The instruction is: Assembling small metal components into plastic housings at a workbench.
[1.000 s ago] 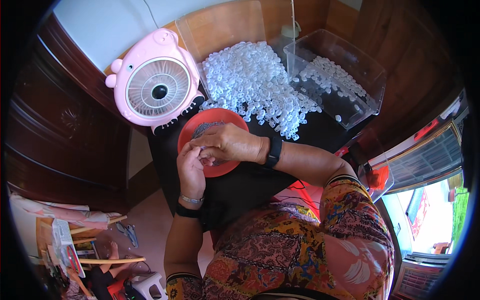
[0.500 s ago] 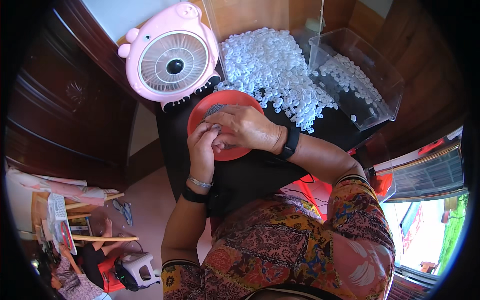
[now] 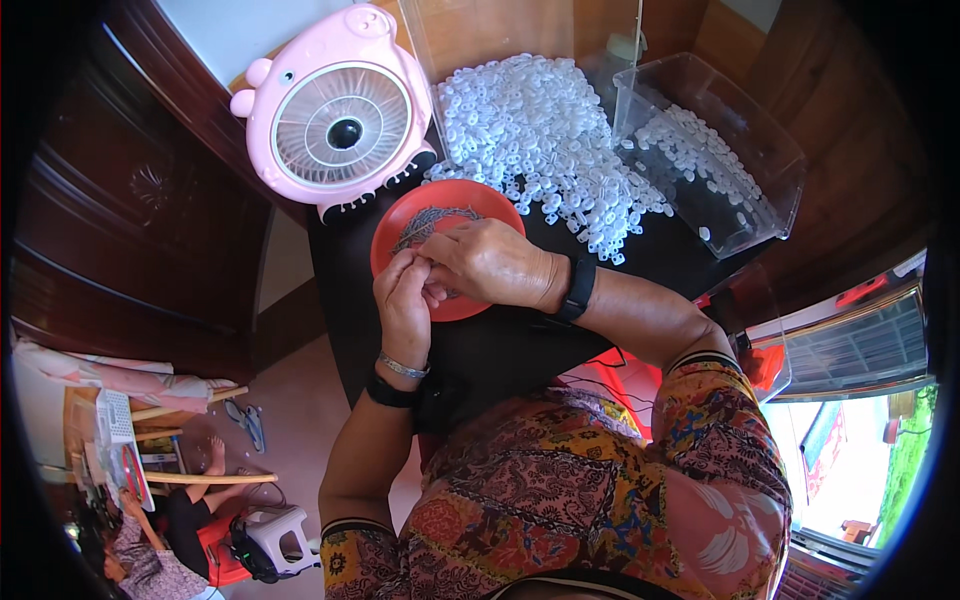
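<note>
Over a shallow orange-red plate my two hands meet, fingertips pressed together. My left hand is closed in a pinch, and my right hand bends over it with its fingers closed too. Whatever lies between the fingertips is too small or too hidden to name. A heap of thin grey metal pins rests in the plate just beyond my fingers. Behind the plate spreads a big pile of small white plastic pieces with holes, some scattered toward my right wrist.
A pink pig-shaped fan stands at the back left of the black table. At the back right sits a clear plastic bin holding more white pieces. Another person sits far left beside a white stool.
My right hand's fingers have drawn back a little toward me, baring more of the grey pins. Both hands remain joined over the plate.
</note>
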Demonstrator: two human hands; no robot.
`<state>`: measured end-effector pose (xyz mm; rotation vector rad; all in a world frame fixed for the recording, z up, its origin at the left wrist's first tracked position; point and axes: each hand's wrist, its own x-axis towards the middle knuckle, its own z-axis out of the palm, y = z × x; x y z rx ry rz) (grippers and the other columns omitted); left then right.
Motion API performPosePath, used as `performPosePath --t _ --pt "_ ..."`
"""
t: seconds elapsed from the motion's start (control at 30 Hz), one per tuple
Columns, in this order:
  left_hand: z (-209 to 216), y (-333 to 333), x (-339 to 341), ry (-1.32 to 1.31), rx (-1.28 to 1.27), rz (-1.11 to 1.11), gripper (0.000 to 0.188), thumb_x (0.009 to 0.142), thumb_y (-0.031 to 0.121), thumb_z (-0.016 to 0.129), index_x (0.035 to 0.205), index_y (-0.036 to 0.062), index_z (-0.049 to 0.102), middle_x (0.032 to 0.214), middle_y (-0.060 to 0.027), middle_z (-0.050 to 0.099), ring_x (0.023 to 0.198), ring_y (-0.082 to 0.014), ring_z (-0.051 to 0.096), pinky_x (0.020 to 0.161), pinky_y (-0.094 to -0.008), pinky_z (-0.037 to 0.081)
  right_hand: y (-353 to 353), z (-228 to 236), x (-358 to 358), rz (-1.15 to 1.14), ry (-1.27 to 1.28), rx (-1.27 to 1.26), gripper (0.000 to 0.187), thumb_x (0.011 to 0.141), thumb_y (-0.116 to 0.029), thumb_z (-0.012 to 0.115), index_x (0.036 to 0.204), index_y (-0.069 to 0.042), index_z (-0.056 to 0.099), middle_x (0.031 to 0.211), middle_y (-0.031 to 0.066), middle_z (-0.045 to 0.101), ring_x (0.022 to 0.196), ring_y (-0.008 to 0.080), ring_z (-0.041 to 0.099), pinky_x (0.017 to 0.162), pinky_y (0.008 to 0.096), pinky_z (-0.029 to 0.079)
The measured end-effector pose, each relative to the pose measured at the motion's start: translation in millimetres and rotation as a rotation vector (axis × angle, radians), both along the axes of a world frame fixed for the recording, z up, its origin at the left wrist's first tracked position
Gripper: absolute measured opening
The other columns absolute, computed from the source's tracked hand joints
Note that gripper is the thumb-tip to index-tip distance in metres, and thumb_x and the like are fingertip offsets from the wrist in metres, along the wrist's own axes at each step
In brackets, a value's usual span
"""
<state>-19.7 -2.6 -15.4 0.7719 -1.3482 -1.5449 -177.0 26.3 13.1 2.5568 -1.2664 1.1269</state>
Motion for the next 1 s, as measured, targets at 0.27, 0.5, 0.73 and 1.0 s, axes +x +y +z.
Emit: performPosePath --t 0.27,0.5,0.73,1.0 --pt "0 3 -3 0.037 -0.037 0.017 0.021 0.094 0.016 0.048 0.088 0.0008 0.061 0.068 -0.0021 0.06 0.055 -0.006 0.051 0.05 -0.0183 0.039 3 5 -1 -0.01 0.025 -0.068 0.018 0.078 -0.02 0.064 0.08 -0.005 0.055 0.067 0.0113 0.059 0.063 0.0297 0.062 0.058 0.0394 0.05" --pt "4 11 -4 0.095 -0.095 0.02 0.024 0.097 0.019 0.043 0.09 -0.0003 0.056 0.069 -0.0072 0.06 0.057 -0.0123 0.052 0.054 -0.0249 0.039 4 14 2 0.042 0.05 -0.106 0.019 0.077 -0.02 0.063 0.079 -0.003 0.053 0.068 0.0123 0.06 0.067 0.0301 0.063 0.059 0.0399 0.05" --pt "9 11 -4 0.159 -0.078 0.074 0.029 0.097 0.024 0.046 0.081 0.0026 0.058 0.064 -0.0029 0.057 0.054 -0.0081 0.05 0.051 -0.021 0.038 1 17 5 -0.036 0.24 -0.051 0.02 0.073 -0.019 0.066 0.085 -0.006 0.057 0.076 0.0064 0.059 0.071 0.0248 0.062 0.062 0.0358 0.051" --pt "7 3 -3 -0.277 -0.158 -0.172 0.023 0.089 0.017 0.053 0.077 0.0 0.061 0.062 -0.0017 0.056 0.057 -0.0086 0.052 0.052 -0.0241 0.039 20 96 -90 -0.522 0.103 -0.354 0.012 0.076 -0.009 0.068 0.087 -0.013 0.07 0.094 0.007 0.07 0.076 0.0225 0.067 0.063 0.0325 0.053"
